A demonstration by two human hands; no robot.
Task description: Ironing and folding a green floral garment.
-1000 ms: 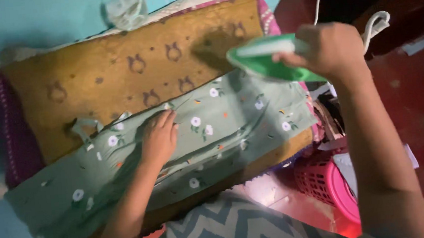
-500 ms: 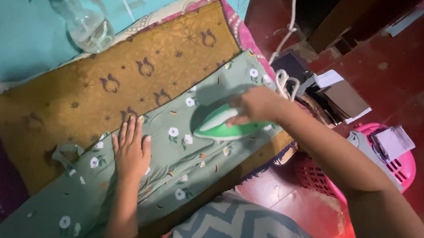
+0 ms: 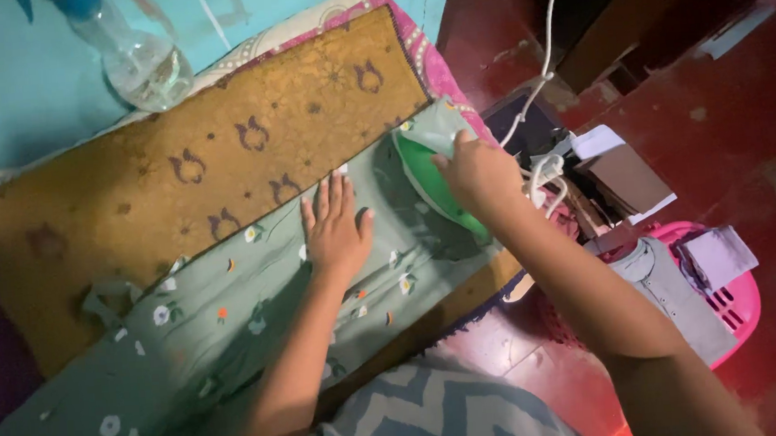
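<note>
Mustard patterned ironing cloth [image 3: 219, 139] fills upper left | green floral garment [image 3: 258, 309], judged soft and limp, is pinned mid-frame by left hand [image 3: 336, 229], fingers spread flat | green iron [image 3: 436, 187], judged heavy, is gripped by its handle in right hand [image 3: 478, 173], fingers curled closed.

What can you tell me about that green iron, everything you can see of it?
The green-and-white plastic clothes iron rests sole-down at the far end of the sage-green flowered cloth, its pointed nose away from the person. The right hand grips its handle and hides much of the top. A white cord trails from its rear.
</note>
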